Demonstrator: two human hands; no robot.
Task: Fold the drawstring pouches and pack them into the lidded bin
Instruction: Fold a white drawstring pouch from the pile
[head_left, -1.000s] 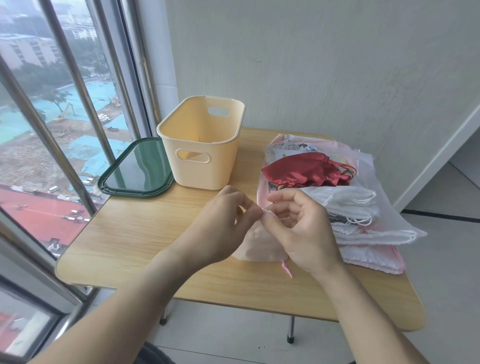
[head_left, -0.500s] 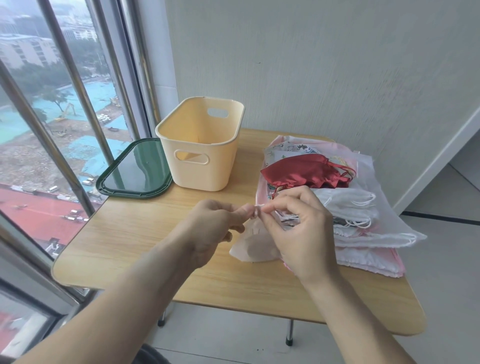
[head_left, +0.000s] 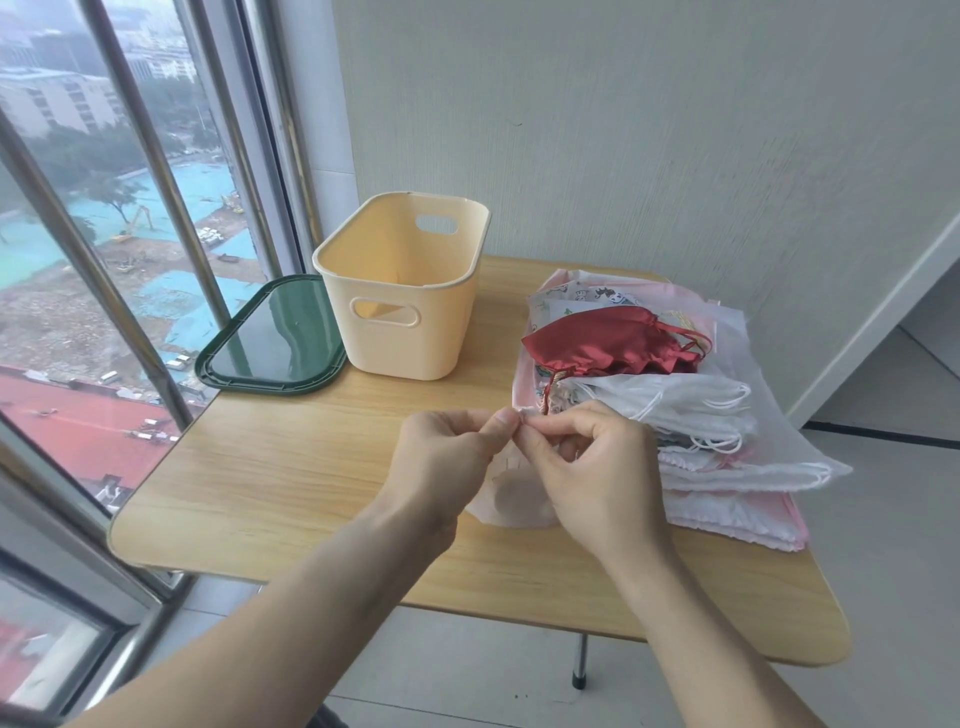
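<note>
A small sheer pale-pink pouch (head_left: 511, 501) hangs just above the table's middle. My left hand (head_left: 449, 460) and my right hand (head_left: 592, 467) both pinch its top edge, fingertips almost meeting. Most of the pouch is hidden behind my right hand. A cream plastic bin (head_left: 405, 291) stands open at the back of the table. Its dark green lid (head_left: 270, 338) lies flat to the bin's left. At the right lies a pile of pouches (head_left: 691, 431), with a red satin pouch (head_left: 608, 343) on top of white and pink ones.
The wooden table (head_left: 291, 467) is small, with its front edge close to my arms. A window with metal bars (head_left: 119, 322) runs along the left. A wall stands just behind the bin and the pile.
Both hands stay at the pouch's top edge and have shifted slightly; the pink cord that hung below my right hand a second ago is no longer in sight.
</note>
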